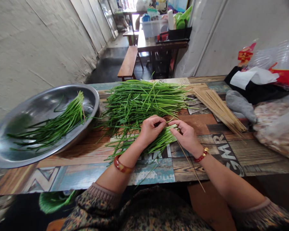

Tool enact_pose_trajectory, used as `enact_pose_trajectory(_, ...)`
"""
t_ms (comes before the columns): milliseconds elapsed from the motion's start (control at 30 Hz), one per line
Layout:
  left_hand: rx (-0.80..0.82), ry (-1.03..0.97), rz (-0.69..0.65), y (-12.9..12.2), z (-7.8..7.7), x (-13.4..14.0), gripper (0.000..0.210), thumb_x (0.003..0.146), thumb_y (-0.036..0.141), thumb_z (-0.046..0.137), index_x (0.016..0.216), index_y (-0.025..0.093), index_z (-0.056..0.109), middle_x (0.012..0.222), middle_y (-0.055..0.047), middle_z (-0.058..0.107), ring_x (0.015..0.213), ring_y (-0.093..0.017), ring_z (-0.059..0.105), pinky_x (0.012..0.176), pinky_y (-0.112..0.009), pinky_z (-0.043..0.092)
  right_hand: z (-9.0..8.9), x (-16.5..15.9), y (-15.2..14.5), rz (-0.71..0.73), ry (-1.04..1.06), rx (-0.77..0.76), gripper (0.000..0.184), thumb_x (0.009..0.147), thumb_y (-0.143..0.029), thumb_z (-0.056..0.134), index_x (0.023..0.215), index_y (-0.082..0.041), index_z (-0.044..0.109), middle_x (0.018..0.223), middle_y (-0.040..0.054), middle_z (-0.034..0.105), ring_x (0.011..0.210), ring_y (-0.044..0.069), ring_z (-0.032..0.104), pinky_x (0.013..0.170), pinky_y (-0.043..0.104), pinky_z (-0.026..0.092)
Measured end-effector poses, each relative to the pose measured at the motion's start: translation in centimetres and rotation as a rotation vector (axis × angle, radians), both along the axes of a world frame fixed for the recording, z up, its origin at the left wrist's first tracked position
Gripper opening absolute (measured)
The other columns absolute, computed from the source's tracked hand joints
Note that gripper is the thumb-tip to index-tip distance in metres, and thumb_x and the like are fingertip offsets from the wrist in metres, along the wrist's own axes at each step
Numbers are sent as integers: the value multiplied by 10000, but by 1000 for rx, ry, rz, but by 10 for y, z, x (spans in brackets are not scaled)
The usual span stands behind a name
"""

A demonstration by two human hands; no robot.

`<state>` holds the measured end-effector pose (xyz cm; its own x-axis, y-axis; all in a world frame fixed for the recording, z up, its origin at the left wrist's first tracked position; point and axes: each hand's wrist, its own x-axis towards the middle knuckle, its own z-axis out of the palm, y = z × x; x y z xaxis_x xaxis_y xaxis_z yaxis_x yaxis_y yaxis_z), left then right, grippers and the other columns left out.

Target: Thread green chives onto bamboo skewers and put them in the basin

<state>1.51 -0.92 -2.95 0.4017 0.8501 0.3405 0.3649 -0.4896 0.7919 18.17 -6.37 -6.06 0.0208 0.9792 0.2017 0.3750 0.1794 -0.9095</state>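
Observation:
My right hand (186,136) is closed on a thin bamboo skewer (191,168), which slants down past the table's near edge. Beside its fingertips lie the pale stem ends of a small bunch of garlic chives (160,142), which seem to be threaded on that skewer. With thumb and fingers pinched together, my left hand (151,128) is at the same bunch, a stalk showing by its fingertips. Just beyond both hands spreads a large pile of loose chives (144,99), stems to the right. Several spare skewers (216,109) lie in a bundle right of it.
A steel basin (96,99) at left holds a skewered bunch of chives (65,122). To the right are a grey cloth (239,104), a plastic bag of pale pieces (276,128) and a black bag (252,88). Behind stand a bench (128,61) and another table (146,45).

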Motion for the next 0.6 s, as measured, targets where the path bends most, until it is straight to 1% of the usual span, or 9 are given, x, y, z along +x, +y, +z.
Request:
enact_pose_trajectory(267, -7, 5, 8, 0, -2, 0, 143, 804, 151, 566, 725, 149, 685, 722, -28, 682, 684, -122, 606, 659, -229, 445, -1, 0, 0, -3, 7, 6, 210, 834, -291, 571, 1010, -200, 640, 889, 36, 681, 714, 153, 599, 668, 273, 484)
enact_pose_trajectory(400, -12, 14, 4, 0, -2, 0, 141, 804, 154, 571, 732, 148, 692, 726, -28, 679, 680, -120, 604, 657, -228, 440, 0, 1, -1, -2, 1, -12, 217, 837, -294, 570, 1016, -196, 642, 878, 36, 679, 707, 153, 593, 648, 270, 475)
enact_pose_trajectory(600, 19, 34, -39, 1, -4, -1, 147, 820, 167, 568, 757, 149, 699, 747, -34, 674, 703, -123, 599, 680, -235, 441, -2, 1, 0, 7, 7, -13, 210, 842, -293, 568, 1013, -192, 634, 906, 47, 677, 732, 156, 601, 654, 271, 476)
